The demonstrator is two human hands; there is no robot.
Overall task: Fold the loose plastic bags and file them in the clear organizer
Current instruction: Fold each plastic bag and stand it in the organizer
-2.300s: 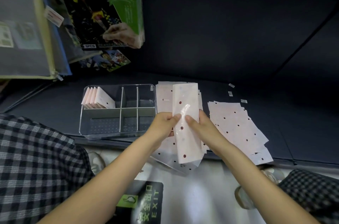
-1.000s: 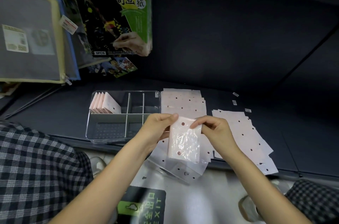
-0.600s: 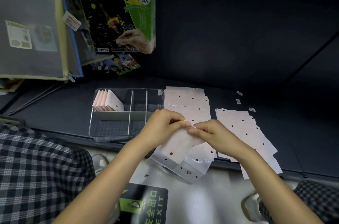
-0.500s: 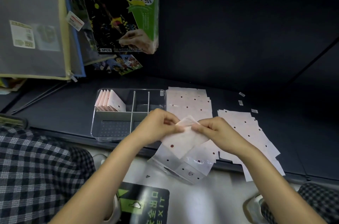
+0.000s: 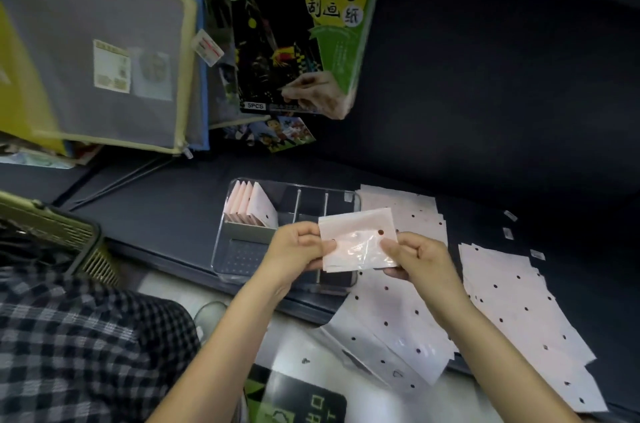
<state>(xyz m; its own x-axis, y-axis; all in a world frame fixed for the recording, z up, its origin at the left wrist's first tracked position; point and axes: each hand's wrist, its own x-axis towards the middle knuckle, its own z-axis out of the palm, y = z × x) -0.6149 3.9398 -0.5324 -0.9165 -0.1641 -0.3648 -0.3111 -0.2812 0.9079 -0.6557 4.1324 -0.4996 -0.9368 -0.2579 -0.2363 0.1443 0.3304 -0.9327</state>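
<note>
**Folded bag held just right of the filed stack**

A dark shelf [image 5: 166, 214] carries the clear organizer [image 5: 242, 266], with loose dotted bags [image 5: 519, 301] spread to its right. You hold the folded bag [image 5: 358, 239] above the organizer's right part, long axis running left to right. Your left hand [image 5: 298, 249] pinches its left edge, your right hand [image 5: 415, 256] its right edge. The filed bags [image 5: 251, 204] stand in the far-left compartment, so the slot lies left and farther; your left hand is nearer it.
</note>
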